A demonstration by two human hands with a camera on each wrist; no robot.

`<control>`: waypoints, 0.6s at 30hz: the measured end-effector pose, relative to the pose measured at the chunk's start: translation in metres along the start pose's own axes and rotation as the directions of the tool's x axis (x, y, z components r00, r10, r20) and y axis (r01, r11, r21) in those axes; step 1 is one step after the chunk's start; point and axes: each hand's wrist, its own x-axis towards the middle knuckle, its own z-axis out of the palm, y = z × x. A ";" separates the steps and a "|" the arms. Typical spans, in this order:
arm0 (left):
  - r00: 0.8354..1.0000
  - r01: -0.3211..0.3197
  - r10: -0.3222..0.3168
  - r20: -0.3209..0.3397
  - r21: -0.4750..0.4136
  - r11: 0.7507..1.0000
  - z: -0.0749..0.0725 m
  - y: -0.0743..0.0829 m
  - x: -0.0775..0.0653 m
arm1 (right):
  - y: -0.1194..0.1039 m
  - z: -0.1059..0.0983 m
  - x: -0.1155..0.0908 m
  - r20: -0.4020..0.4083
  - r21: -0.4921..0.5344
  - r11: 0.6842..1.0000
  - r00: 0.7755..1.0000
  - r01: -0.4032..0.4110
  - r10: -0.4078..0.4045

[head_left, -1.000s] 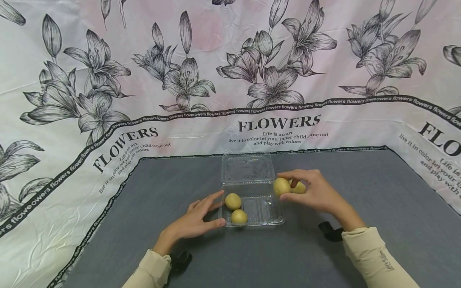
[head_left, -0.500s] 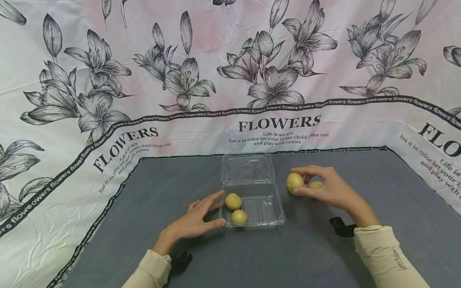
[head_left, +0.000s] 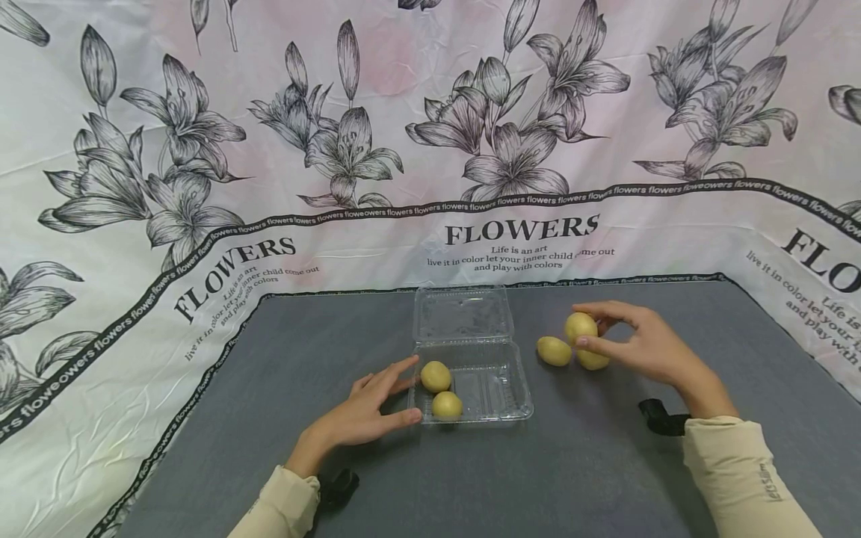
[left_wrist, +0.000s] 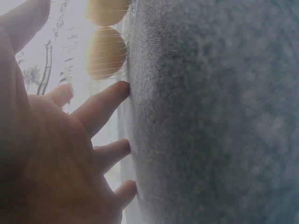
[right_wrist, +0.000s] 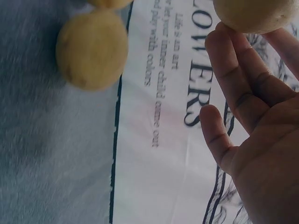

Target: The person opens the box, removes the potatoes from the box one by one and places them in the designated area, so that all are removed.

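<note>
A clear plastic clamshell box [head_left: 494,407] lies with its lid raised at the back. Two small yellow potatoes, a rear one [head_left: 436,376] and a front one [head_left: 447,405], sit in its left part. My left hand [head_left: 363,415] spreads its fingers along the box's left side; in the left wrist view the fingertips [left_wrist: 122,88] reach down at the tabletop beside the clear wall. Right of the box, my right hand [head_left: 639,340] pinches a potato [head_left: 581,329] between thumb and fingers. Two more potatoes lie under and beside it, one left [head_left: 554,351] and one partly covered [head_left: 593,360].
The dark grey tabletop [head_left: 471,478] meets a white flower-printed cloth [head_left: 377,254] at the back and sides. Black wrist-camera mounts stick out below the left wrist [head_left: 339,488] and the right wrist [head_left: 662,418].
My right hand has carried the held potato rightward, away from the box, uncovering the two potatoes on the table. My left hand and the box have stayed in place.
</note>
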 end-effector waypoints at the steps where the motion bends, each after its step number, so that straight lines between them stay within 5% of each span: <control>1: 1.000 0.000 0.000 0.001 -0.001 1.000 0.000 0.000 0.000 | 0.002 -0.002 -0.001 -0.003 -0.004 1.000 1.000 -0.003 0.003; 18: 1.000 0.003 -0.003 0.004 -0.006 1.000 -0.001 0.001 0.000 | 0.044 -0.022 -0.014 -0.005 -0.113 0.989 0.995 -0.096 0.096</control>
